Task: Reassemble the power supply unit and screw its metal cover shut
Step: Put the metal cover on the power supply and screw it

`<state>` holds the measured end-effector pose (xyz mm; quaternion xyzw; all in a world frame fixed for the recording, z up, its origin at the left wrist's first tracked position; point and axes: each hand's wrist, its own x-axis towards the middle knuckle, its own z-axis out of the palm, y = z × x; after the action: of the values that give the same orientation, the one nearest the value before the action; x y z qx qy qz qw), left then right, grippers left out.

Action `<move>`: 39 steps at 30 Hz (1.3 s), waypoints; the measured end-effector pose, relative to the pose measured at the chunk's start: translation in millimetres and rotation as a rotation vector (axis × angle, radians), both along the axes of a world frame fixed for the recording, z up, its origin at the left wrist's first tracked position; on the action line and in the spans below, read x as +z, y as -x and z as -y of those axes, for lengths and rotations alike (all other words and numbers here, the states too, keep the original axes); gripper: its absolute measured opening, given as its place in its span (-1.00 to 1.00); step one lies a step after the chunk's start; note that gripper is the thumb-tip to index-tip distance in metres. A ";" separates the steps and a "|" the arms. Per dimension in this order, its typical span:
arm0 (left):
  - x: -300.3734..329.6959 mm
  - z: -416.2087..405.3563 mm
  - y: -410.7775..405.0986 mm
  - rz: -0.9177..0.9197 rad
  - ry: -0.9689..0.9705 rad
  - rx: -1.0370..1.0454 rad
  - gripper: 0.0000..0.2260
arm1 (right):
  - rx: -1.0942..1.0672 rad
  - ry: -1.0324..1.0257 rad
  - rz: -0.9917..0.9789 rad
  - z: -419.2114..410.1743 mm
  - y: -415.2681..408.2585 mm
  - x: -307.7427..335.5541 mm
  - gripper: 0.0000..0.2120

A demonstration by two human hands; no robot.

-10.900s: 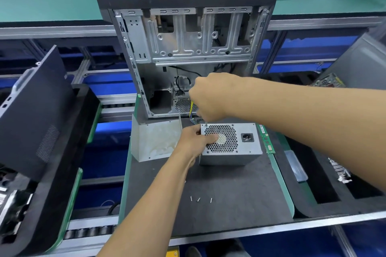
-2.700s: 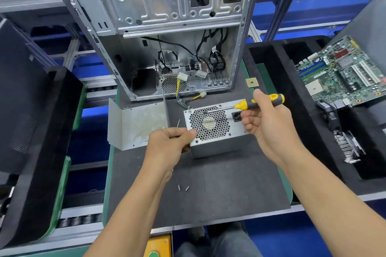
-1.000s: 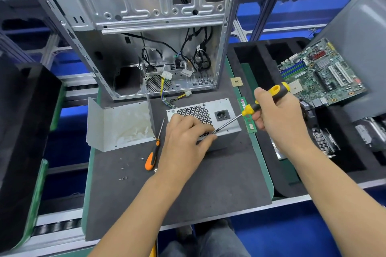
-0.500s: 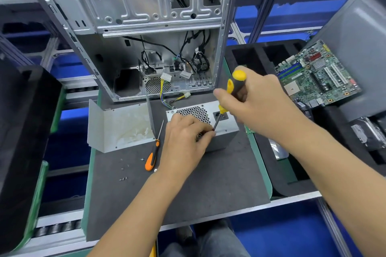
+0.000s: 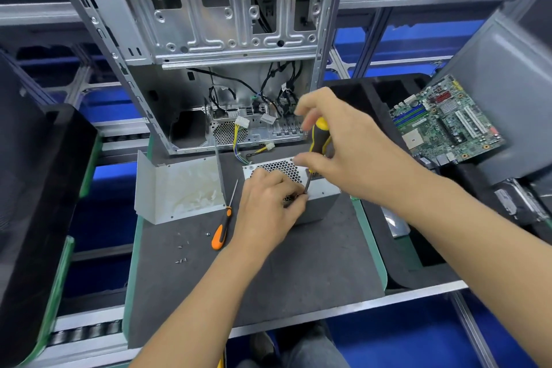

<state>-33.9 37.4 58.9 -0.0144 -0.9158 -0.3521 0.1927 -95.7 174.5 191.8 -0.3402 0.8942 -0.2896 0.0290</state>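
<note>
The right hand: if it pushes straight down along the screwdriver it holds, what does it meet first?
Probably the power supply unit: the right hand aims the yellow screwdriver at its top, by the left hand's fingers.

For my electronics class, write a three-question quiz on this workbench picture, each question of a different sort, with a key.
1. True or false: the orange screwdriver is held in a hand.
2. Which hand grips the yellow-and-black screwdriver? A) left hand B) right hand C) neither
3. Fill in: the screwdriver's tip meets the power supply unit beside the left hand's ____.

Key:
1. False; it lies on the grey mat.
2. B
3. fingertips
</note>
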 end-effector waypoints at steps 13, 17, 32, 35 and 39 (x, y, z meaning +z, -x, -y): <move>-2.5 2.2 0.6 0.056 -0.009 -0.016 -0.90 | 0.105 -0.531 -0.092 15.7 0.1 36.4 -0.71; -2.7 1.4 0.8 0.045 -0.005 0.000 -0.90 | 0.173 -0.631 -0.155 15.3 2.3 40.7 -0.86; 0.8 2.2 -0.9 0.085 -0.004 -0.007 -0.83 | 0.058 -0.850 -0.223 26.5 -4.5 49.9 -0.63; 1.5 3.3 -1.7 0.073 -0.012 -0.013 -0.81 | 0.149 -0.829 -0.087 24.8 -2.0 50.0 -0.84; 3.4 6.9 -6.0 0.053 -0.004 -0.070 -0.71 | 0.058 -0.884 -0.255 25.3 -5.6 45.2 -0.63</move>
<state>-27.9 30.5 62.3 -0.0369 -0.9188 -0.3607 0.1559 -90.1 149.2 236.9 -0.3528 0.9185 0.1644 0.0693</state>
